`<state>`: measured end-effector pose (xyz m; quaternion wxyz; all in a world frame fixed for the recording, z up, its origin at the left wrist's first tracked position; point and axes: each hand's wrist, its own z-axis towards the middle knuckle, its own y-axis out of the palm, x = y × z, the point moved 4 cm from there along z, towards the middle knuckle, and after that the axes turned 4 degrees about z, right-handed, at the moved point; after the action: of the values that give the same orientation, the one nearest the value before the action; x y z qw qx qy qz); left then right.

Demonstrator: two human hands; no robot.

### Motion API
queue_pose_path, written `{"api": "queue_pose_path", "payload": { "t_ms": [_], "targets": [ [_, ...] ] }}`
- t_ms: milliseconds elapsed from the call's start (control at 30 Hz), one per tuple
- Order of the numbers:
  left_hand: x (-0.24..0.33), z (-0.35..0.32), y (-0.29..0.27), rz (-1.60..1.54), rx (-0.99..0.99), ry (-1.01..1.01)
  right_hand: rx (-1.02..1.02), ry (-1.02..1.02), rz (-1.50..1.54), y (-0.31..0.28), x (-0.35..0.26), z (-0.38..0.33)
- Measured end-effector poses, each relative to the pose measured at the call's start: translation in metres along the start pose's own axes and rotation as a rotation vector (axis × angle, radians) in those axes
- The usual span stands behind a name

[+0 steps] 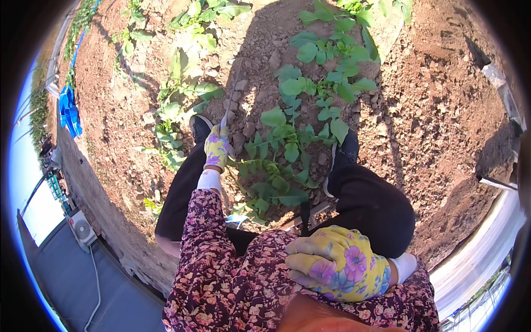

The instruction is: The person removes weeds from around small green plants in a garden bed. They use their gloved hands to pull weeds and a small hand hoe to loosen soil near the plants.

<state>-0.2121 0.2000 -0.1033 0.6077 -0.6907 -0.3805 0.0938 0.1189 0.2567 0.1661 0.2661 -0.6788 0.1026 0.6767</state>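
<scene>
The ground is dry brown soil [442, 110] full of small lumps and stones. It is bright with sun, and a big dark shadow [260, 39] of the person falls up toward 12 o'clock.

Green leafy plants [310, 94] grow in the dirt, from the middle up to 12 o'clock. More of them [177, 105] grow at about 10 o'clock.

The person crouches over the plants in dark trousers and dark shoes [345, 149], one foot on each side of the leaves. The sleeves have a purple flower pattern.

The left hand [217, 146] wears a yellow glove with purple flowers. It is closed around a thin stick-like tool handle [232, 94] that points up toward 12 o'clock, just left of the middle plants. The far end of the tool is hard to see in the shadow.

The right hand [337, 263] has the same kind of glove. It rests on the person's own body at 5 o'clock, fingers curled loosely, holding nothing.

At 9 o'clock lies something blue [69, 113] at the edge of the dirt. At 8 o'clock a white box with a round fan [82, 228] sits on grey ground.
</scene>
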Motion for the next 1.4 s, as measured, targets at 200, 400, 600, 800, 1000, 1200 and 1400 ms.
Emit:
{"api": "queue_pose_path", "payload": {
  "t_ms": [200,400,600,800,1000,1200,1400],
  "targets": [
    [0.098,0.108,0.018,-0.051,0.06,0.257,-0.05,0.132,0.057,-0.012,0.002,0.002],
    [0.173,0.164,0.047,0.129,-0.109,0.274,-0.049,0.11,0.012,-0.017,0.009,0.002],
    [0.176,0.151,0.072,0.232,-0.213,0.265,0.079,0.149,0.002,-0.023,0.012,0.003],
    [0.086,0.107,0.063,0.143,-0.075,0.296,0.01,0.04,0.009,-0.016,0.014,-0.002],
    [0.009,0.054,0.035,0.216,-0.134,0.168,-0.031,0.028,0.031,-0.011,0.01,-0.003],
    [-0.028,-0.029,0.0,0.214,-0.328,-0.044,-0.016,0.0,0.045,-0.002,0.011,-0.006],
    [-0.034,-0.077,-0.025,-0.071,-0.287,-0.213,-0.019,0.023,0.027,0.003,0.013,-0.009]
  ]
}}
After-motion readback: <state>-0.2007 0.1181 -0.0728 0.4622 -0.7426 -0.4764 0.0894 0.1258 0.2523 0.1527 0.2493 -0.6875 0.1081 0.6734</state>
